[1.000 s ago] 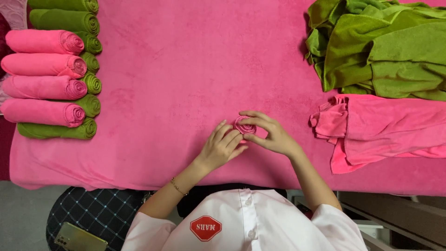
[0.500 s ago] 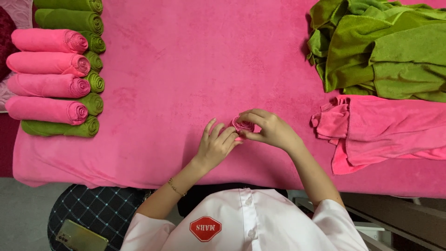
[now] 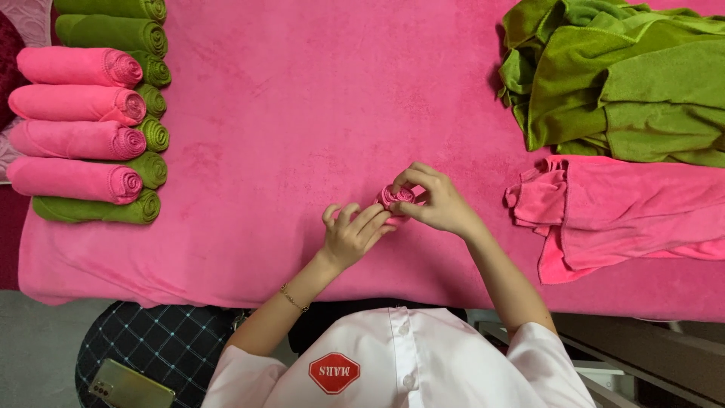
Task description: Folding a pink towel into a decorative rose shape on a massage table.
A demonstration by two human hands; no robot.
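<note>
Rolling is nearly finished: the right hand (image 3: 438, 204) pinches the small pink towel roll (image 3: 397, 198) near the table's (image 3: 302, 98) front edge, the left hand (image 3: 351, 234) half-curled, fingertips touching it. Next likely needs tucking the loose end firmly

Matt, fuzzy pink cloth table cover (image 3: 317, 91), plush terry rolled towels (image 3: 75, 106) — pink, green — soft microfibre-like nap

Bright, even overhead light, soft shadows, no glare, sharp focus throughout.
</note>
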